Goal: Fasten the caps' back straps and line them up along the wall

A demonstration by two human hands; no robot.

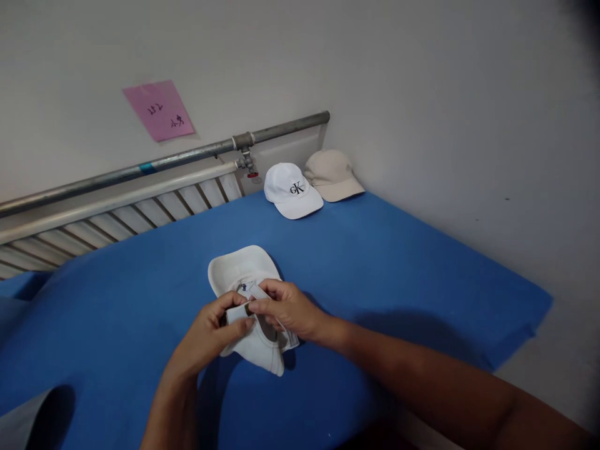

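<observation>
At 7 o'clock in my view, the left hand (222,325) is half curled, thumb and fingers pinching one edge of the cap (257,349) above the blue tabletop (140,300). I judge the narrow strap (259,292) could slip away if either pinch slackens, or twist if pulled unevenly. The cap looks soft and off-white, underside showing, brim curved towards 11 o'clock. The right hand (287,306) is nearly closed, pinching by the buckle (248,309). At 1 o'clock from it sits the beige cap (335,175).
</observation>
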